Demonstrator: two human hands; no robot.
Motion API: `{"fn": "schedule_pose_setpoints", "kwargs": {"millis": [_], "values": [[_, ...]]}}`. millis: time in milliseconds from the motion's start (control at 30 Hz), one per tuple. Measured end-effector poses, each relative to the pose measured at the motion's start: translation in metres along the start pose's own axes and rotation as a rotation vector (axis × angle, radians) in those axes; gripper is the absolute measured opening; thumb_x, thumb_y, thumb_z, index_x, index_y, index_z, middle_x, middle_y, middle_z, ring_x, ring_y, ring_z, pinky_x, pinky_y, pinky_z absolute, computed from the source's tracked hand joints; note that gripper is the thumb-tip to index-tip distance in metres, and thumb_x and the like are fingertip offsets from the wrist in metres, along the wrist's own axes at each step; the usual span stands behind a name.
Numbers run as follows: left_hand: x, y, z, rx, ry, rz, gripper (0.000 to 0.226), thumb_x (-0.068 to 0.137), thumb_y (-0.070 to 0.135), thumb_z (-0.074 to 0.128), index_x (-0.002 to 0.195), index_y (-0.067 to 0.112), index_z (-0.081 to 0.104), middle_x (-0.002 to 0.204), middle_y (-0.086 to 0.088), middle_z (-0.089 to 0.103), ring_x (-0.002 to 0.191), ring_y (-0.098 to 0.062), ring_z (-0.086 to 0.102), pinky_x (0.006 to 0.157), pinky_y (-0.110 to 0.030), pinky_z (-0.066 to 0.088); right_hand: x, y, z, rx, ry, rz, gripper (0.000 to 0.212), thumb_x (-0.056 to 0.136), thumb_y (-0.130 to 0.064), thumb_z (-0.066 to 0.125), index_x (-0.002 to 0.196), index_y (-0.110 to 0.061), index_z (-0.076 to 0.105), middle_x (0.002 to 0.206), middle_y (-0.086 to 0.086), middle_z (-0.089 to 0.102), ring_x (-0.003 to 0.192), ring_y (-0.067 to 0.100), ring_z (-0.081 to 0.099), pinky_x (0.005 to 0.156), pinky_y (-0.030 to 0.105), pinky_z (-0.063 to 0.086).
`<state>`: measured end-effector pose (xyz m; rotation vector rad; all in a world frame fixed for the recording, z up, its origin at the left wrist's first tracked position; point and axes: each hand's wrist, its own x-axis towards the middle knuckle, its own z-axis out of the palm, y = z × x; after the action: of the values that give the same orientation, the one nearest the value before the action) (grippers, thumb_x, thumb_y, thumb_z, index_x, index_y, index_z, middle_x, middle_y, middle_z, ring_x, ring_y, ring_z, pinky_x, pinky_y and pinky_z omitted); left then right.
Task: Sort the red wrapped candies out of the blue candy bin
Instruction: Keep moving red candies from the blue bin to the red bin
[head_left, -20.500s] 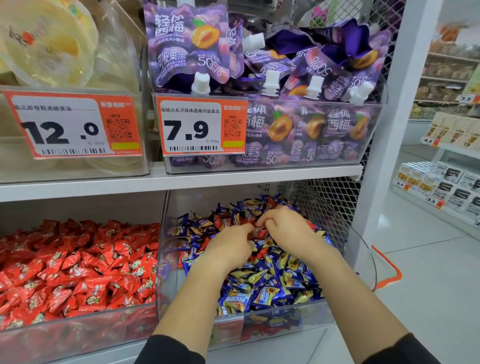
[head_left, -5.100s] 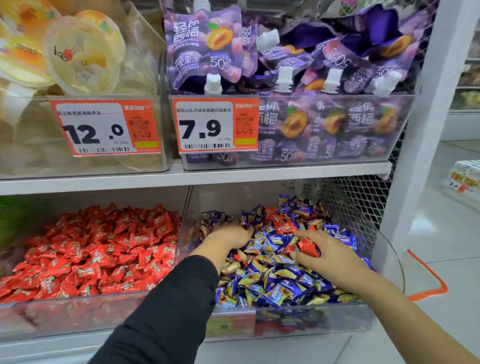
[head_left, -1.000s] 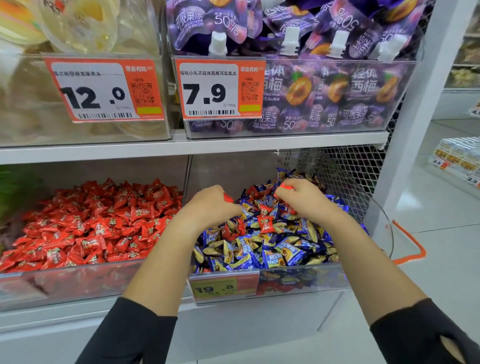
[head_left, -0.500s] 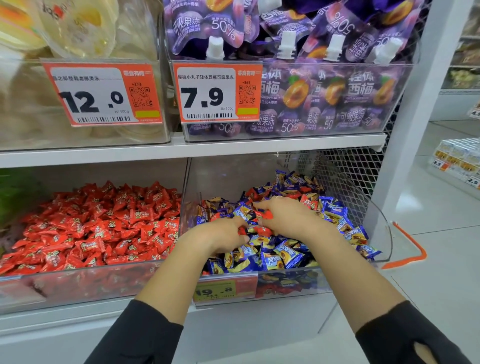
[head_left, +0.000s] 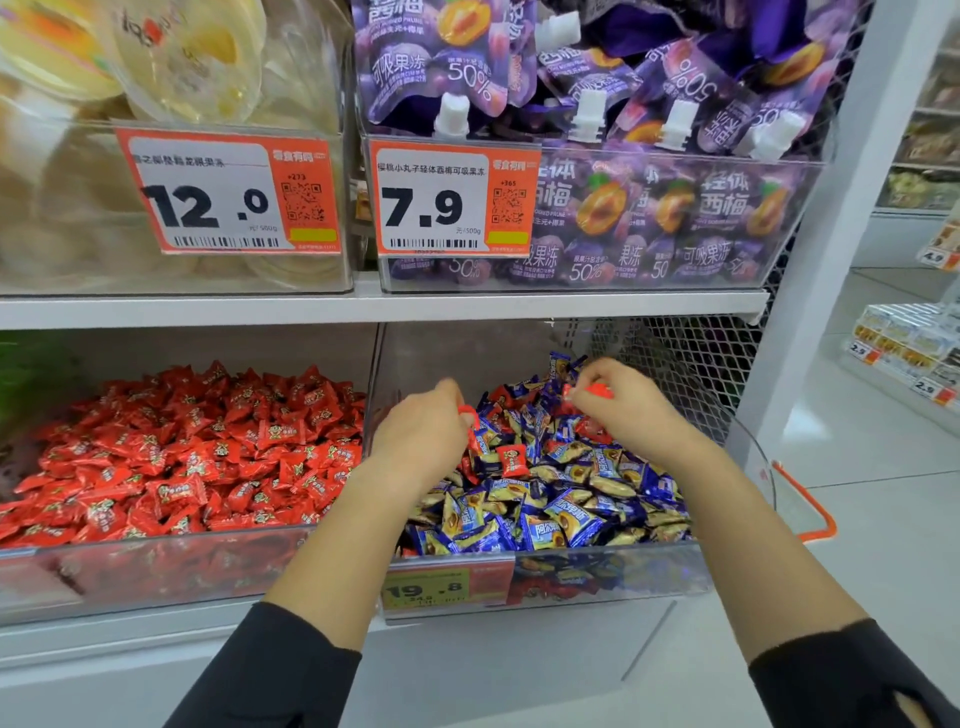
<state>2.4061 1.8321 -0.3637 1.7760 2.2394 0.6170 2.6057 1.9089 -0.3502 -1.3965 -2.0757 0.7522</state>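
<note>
Shelf (head_left: 363, 306): white, carries clear bins.
Red candy bin (head_left: 156, 571): left, heaped with red sweets.
Blue candy bin (head_left: 597, 577): right, blue wrappers with red strays among them.
Left hand (head_left: 421, 436): curled over the pile, pinching a red wrapped candy (head_left: 466, 410).
Right hand (head_left: 618, 400): raised, fingers closed on another red sweet (head_left: 597, 391).
Loose stray (head_left: 511, 460): lies between the hands on top.
Handling: likely light, crinkly, slippery; best pinched by the twisted wrapper end.
</note>
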Motion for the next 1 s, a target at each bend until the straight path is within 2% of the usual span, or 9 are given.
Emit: {"fn": "schedule_pose_setpoints", "kwargs": {"millis": [133, 233, 300, 400, 500, 600, 733, 833, 1000], "values": [[-0.001, 0.012, 0.011, -0.110, 0.035, 0.101, 0.019, 0.100, 0.030, 0.046, 0.115, 0.018, 0.048, 0.078, -0.001, 0.061, 0.065, -0.020, 0.055, 0.063, -0.032, 0.043, -0.001, 0.020, -0.020, -0.005, 0.116, 0.043, 0.013, 0.093, -0.022, 0.050, 0.105, -0.020, 0.053, 0.075, 0.002, 0.058, 0.061, 0.017, 0.051, 0.053, 0.027, 0.039], [0.001, 0.019, 0.020, -0.140, 0.045, 0.156, 0.022, 0.100, 0.027, 0.045, 0.118, 0.015, 0.047, 0.077, 0.000, 0.058, 0.059, -0.014, 0.048, 0.058, -0.030, 0.035, 0.000, 0.029, -0.023, -0.125, 0.187, 0.063, 0.015, 0.096, -0.035, 0.051, 0.100, -0.022, 0.056, 0.076, -0.005, 0.055, 0.068, 0.014, 0.050, 0.061, 0.030, 0.036], [0.005, 0.019, 0.026, -0.117, -0.050, 0.172, 0.022, 0.101, 0.026, 0.043, 0.120, 0.015, 0.047, 0.081, 0.000, 0.060, 0.058, -0.011, 0.046, 0.053, -0.028, 0.032, 0.003, 0.033, -0.021, -0.218, 0.182, 0.063, 0.021, 0.095, -0.042, 0.051, 0.098, -0.024, 0.059, 0.088, 0.000, 0.060, 0.078, 0.018, 0.053, 0.067, 0.029, 0.037], [0.006, 0.019, 0.032, -0.079, -0.215, 0.181, 0.026, 0.102, 0.026, 0.034, 0.124, 0.018, 0.048, 0.071, 0.004, 0.052, 0.056, -0.009, 0.044, 0.048, -0.027, 0.029, 0.007, 0.040, -0.011, -0.339, 0.022, 0.051, 0.023, 0.095, -0.042, 0.053, 0.108, -0.029, 0.065, 0.119, 0.007, 0.062, 0.099, 0.023, 0.059, 0.079, 0.032, 0.047], [0.005, 0.023, 0.034, -0.073, -0.268, 0.183, 0.036, 0.101, 0.043, 0.035, 0.124, 0.018, 0.048, 0.087, -0.003, 0.060, 0.069, -0.016, 0.053, 0.055, -0.029, 0.034, 0.008, 0.041, -0.003, -0.408, -0.127, 0.058, 0.038, 0.093, -0.046, 0.055, 0.125, -0.025, 0.061, 0.137, 0.004, 0.054, 0.121, 0.023, 0.052, 0.092, 0.036, 0.044], [0.006, 0.025, 0.039, -0.009, -0.270, 0.191, 0.045, 0.092, 0.057, 0.048, 0.118, 0.020, 0.047, 0.090, -0.001, 0.057, 0.079, -0.020, 0.053, 0.061, -0.031, 0.039, 0.011, 0.040, 0.000, -0.483, -0.162, 0.073, 0.044, 0.092, -0.046, 0.057, 0.129, -0.020, 0.058, 0.133, 0.004, 0.057, 0.114, 0.023, 0.057, 0.090, 0.037, 0.047], [0.004, 0.022, 0.041, -0.024, -0.144, 0.218, 0.011, 0.093, 0.030, 0.051, 0.102, 0.024, 0.050, 0.087, 0.005, 0.060, 0.081, -0.018, 0.058, 0.065, -0.033, 0.048, 0.011, 0.038, -0.003, -0.433, -0.096, 0.061, 0.034, 0.093, -0.040, 0.058, 0.120, -0.021, 0.061, 0.122, 0.008, 0.061, 0.092, 0.022, 0.061, 0.076, 0.033, 0.048], [-0.001, 0.018, 0.026, -0.179, -0.066, 0.208, 0.011, 0.092, 0.025, 0.052, 0.104, 0.024, 0.053, 0.092, 0.003, 0.064, 0.081, -0.016, 0.060, 0.071, -0.036, 0.052, 0.005, 0.023, -0.011, -0.377, -0.031, 0.030, 0.034, 0.093, -0.044, 0.056, 0.119, -0.022, 0.061, 0.124, 0.007, 0.056, 0.095, 0.019, 0.053, 0.075, 0.029, 0.040], [-0.015, -0.007, -0.039, -0.453, 0.018, 0.170, 0.005, 0.090, 0.029, 0.059, 0.095, 0.028, 0.057, 0.083, 0.009, 0.062, 0.062, -0.003, 0.053, 0.050, -0.018, 0.036, -0.019, -0.043, -0.007, -0.160, -0.171, -0.108, 0.027, 0.091, -0.048, 0.056, 0.098, -0.024, 0.064, 0.086, -0.008, 0.058, 0.072, 0.008, 0.051, 0.061, 0.024, 0.038]]}}
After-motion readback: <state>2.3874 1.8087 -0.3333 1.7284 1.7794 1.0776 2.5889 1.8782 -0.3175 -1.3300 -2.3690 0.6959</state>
